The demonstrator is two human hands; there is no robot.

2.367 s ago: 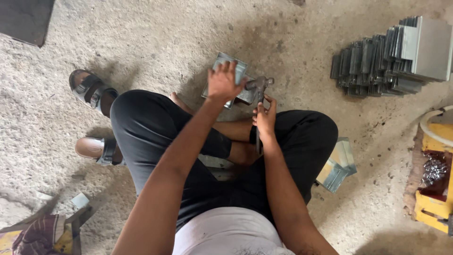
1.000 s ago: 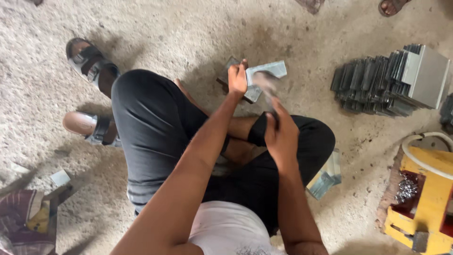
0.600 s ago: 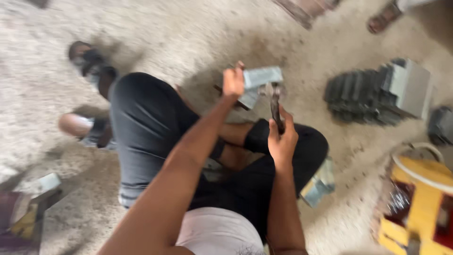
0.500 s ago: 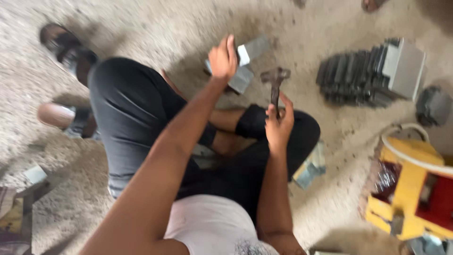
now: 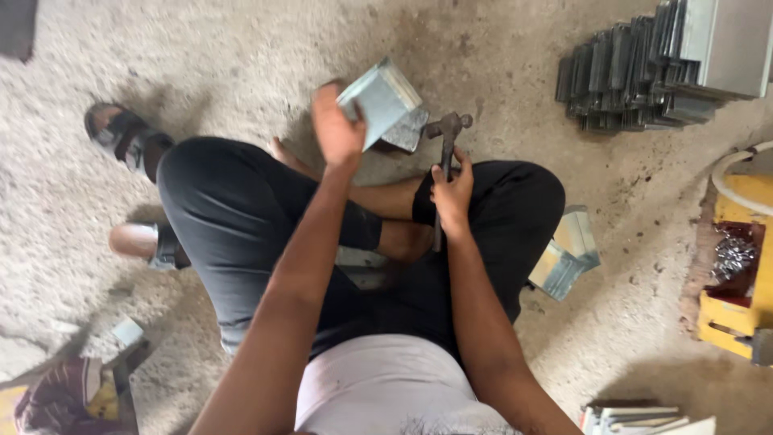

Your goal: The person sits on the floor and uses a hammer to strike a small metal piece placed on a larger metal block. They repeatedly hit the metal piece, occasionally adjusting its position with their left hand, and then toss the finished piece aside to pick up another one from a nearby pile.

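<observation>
On the concrete floor (image 5: 241, 56), in front of the seated person's crossed legs: folded sheet-metal piece (image 5: 378, 101), grey, box-like, tilted with one corner up. Left hand (image 5: 338, 133) is clamped on its near edge, thumb side toward the camera, holding it just above a second flat grey metal piece (image 5: 409, 133) that lies on the floor right behind it. Cannot tell whether the two pieces touch.

Right hand (image 5: 451, 193) is closed around the handle of a hammer (image 5: 444, 161). Hammer is upright, dark metal head at the top, just beside the held piece and not touching it. Handle runs down past the hand over the right knee.

Hands are apart, each gripping its own item, hammer head near the right edge of the sheet-metal piece.

Surroundings:
- Black trousers, white shirt at the bottom of the view.
- Two sandals (image 5: 121, 141) on the floor to the left, well apart from the work.
- A few more folded metal pieces (image 5: 568, 258) on the floor by the right thigh.
- Big stack of grey metal parts (image 5: 644, 68) at upper right.
- Yellow crate (image 5: 737, 274) at the right edge, with shiny small hardware inside, too small to identify.
- Stack of light flat sheets (image 5: 644, 419) at the bottom right.
</observation>
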